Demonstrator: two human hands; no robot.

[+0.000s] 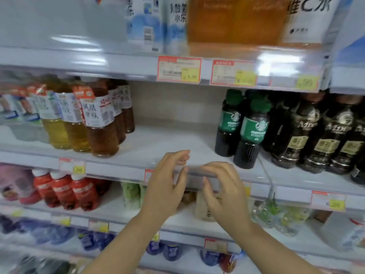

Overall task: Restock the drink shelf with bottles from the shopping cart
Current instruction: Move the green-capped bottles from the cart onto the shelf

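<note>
My left hand (167,180) and my right hand (223,190) are both raised in front of the front edge of the middle shelf (164,141). Their fingers are apart and curled, and neither holds anything. Directly behind them the shelf has a bare gap. Left of the gap stand tea bottles (100,123) with white and red labels. Right of it stand two dark coffee bottles with green labels (250,131), then black-labelled coffee bottles (320,135). No shopping cart is in view.
The top shelf holds white cartons (146,22) and orange drink packs (235,20). Below the hands are red bottles (65,190), pale green packs (131,194) and clear bottles (276,212). Blue and purple bottles (171,252) fill the lowest shelf. Price tags (178,69) line the shelf edges.
</note>
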